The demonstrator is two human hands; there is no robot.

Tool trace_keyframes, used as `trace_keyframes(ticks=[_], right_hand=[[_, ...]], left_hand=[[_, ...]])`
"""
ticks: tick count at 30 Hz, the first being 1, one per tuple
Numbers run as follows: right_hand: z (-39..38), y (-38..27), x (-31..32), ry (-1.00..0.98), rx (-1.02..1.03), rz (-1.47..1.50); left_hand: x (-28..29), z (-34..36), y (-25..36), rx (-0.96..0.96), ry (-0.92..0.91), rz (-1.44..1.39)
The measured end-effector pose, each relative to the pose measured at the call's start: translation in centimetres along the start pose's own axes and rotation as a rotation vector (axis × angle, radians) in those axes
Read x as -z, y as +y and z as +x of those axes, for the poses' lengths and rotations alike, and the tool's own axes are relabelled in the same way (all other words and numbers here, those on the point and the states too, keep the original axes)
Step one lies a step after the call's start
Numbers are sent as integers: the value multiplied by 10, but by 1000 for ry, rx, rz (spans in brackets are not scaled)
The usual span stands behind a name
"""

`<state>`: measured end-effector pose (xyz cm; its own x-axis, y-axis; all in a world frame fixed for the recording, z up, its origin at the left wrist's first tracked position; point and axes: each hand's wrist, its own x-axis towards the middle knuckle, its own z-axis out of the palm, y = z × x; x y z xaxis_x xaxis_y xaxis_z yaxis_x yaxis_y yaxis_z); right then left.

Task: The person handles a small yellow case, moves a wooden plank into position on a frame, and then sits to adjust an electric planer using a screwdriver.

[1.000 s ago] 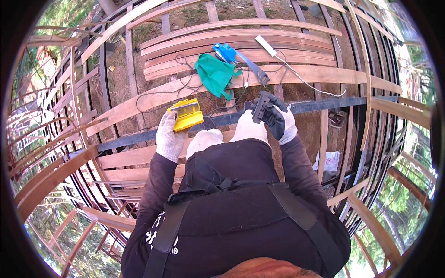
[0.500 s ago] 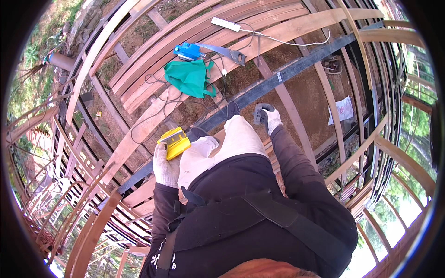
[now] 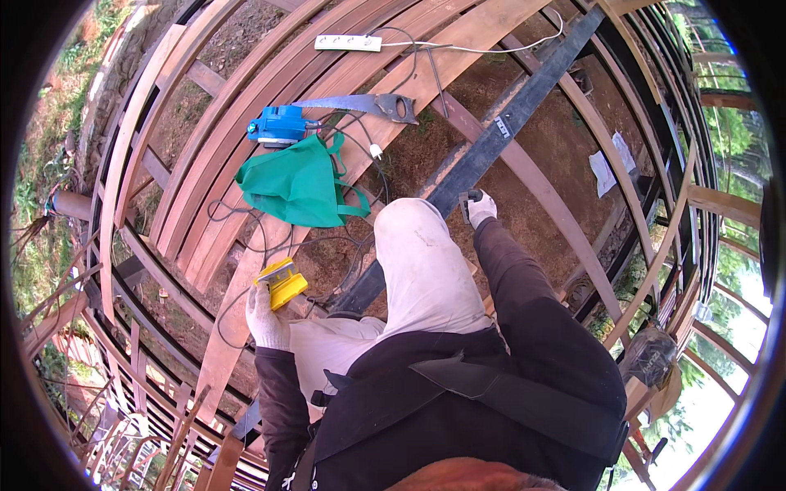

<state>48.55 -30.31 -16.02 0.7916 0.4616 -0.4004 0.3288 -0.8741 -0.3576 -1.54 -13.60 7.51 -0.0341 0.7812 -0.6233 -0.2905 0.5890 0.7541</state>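
Observation:
My left hand (image 3: 266,322), in a white knit glove, is closed round the edge of a yellow plastic box-like thing (image 3: 288,290) with a grey strip along its top. It is held low over a long plank, left of my knees. My gloved right hand (image 3: 484,208) grips a small flat dark-grey piece (image 3: 466,206), out past my right knee; its kind is unclear. Ahead lie a green cloth bag (image 3: 291,186), a blue power tool (image 3: 281,124) that looks like an electric planer, and a handsaw (image 3: 348,102) with its handle toward the right.
A white power strip (image 3: 347,42) sits on the boards (image 3: 246,106), and its cable runs right. Dark cords loop round the bag. A black beam (image 3: 475,168) crosses diagonally beside my knees, with gaps down to soil. Curved-looking timbers surround me; a white sack (image 3: 606,170) lies right.
My body and view have lowered, with my knees now bent more. Bag, tools and power strip appear farther left and larger. Both hands still hold their things.

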Motion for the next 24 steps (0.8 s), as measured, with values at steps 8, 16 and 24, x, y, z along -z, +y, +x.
trace_keyframes(ticks=[8,16,24], right_hand=[[120,20,-54,63,153,-83],[121,-3,-35,12,188,-393],[297,22,58,181,21,-343]], left_hand=[[3,123,-40,-249,-108,58],[5,93,-48,-208,19,156],[-29,96,-49,-191,87,129]])
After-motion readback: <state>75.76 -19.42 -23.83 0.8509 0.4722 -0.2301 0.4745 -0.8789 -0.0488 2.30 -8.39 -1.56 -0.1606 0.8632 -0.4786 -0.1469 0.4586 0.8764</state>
